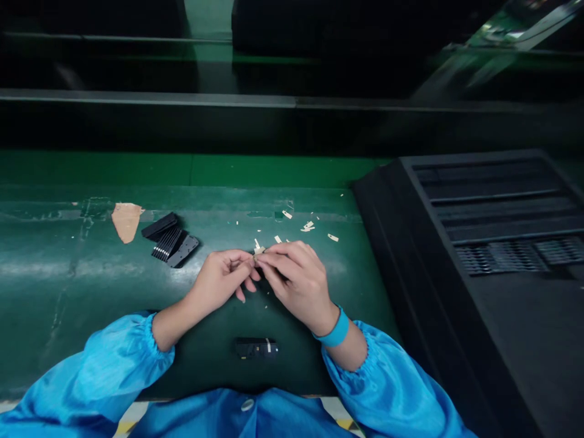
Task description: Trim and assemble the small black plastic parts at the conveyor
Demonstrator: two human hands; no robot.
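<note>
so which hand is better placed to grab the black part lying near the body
Probably the right hand: the black part lies just below and slightly left of its wrist. The left hand is about as near, but both hands' fingers are pinched on a small tan piece.

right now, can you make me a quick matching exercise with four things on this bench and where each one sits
Things:
1. small pale strip
2. pile of black parts
3. single black part
4. black slotted tray

Places:
A. on the right side of the bench
B. pinched between left hand and right hand
C. close to the body, between the forearms
D. left of the hands, beside a tan patch

Pairs: 1-B, 2-D, 3-C, 4-A
</note>
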